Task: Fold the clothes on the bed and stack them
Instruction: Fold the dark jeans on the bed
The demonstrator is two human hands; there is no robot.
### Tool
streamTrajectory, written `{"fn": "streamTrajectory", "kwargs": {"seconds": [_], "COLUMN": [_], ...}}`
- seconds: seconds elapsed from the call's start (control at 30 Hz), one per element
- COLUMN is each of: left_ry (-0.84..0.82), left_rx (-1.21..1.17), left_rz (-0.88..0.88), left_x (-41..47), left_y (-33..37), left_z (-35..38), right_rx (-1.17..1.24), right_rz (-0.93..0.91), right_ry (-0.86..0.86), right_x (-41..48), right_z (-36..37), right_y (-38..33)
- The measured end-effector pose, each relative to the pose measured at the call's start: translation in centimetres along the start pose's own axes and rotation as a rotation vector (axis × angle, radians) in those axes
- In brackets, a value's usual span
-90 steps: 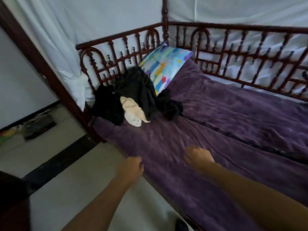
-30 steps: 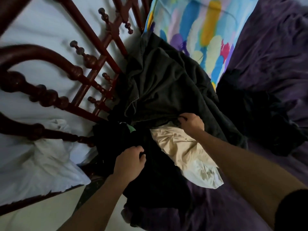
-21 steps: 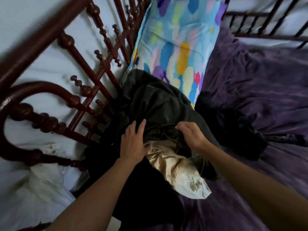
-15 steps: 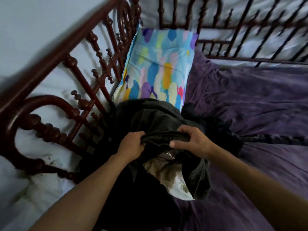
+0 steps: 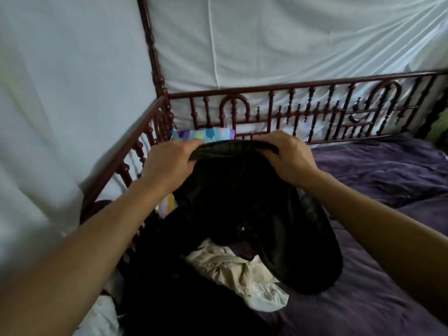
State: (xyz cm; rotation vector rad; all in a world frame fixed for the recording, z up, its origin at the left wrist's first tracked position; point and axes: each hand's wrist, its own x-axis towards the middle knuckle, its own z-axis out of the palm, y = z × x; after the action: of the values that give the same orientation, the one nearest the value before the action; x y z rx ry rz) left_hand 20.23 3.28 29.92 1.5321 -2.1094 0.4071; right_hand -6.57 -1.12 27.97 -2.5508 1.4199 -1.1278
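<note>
Both hands hold a dark garment (image 5: 242, 202) up over the bed's far left corner, where the two wooden rails (image 5: 291, 112) meet. The left hand (image 5: 169, 163) and the right hand (image 5: 288, 158) each have their fingers curled over its thick top edge, pinching the cloth against the thumb. That edge runs level from left to right between the hands. The rest of the garment hangs straight down from it, so its long axis is vertical, and its lower end curves off to the right and lies on the purple cover (image 5: 375, 299). Half a second ago the hands gripped this edge low down on the heap; now it is raised clear and the hands are wider apart. The cream garment (image 5: 232, 267), then half covered by the dark cloth, now lies open to view on the bed below, beside a black heap (image 5: 174, 299) at the bed's left edge. The bright pillow (image 5: 203, 134) now shows mostly as a strip above the held edge. White cloth (image 5: 291, 44) hangs behind the rails.
</note>
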Motion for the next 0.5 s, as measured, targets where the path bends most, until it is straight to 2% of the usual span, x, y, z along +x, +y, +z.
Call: {"fn": "streamTrajectory", "kwargs": {"seconds": [0.1,0.27,0.37,0.43,0.5], "left_ry": [0.101,-0.089,-0.135,-0.05,0.072], "left_rx": [0.018,0.068,-0.026,-0.101,-0.176], "left_rz": [0.07,0.043,-0.016,-0.037,-0.093], "left_x": [1.3,1.0,0.9,1.3,2.5], "left_y": [0.8,2.9,5.1,6.4,7.9], "left_z": [-3.0,-3.5,-3.3,-3.4,-4.1], "right_rx": [0.054,0.047,-0.054,-0.065,0.061], "right_rz": [0.061,0.083,0.138,0.228,0.319], "right_ry": [0.092,0.1,0.093,0.079,0.089], "right_x": [1.3,-0.6,-2.6,-3.9,-5.3], "right_z": [-4.5,-8.1,-8.9,-10.0,-10.9], "right_y": [-0.9,-0.4,1.1,2.2,3.0]}}
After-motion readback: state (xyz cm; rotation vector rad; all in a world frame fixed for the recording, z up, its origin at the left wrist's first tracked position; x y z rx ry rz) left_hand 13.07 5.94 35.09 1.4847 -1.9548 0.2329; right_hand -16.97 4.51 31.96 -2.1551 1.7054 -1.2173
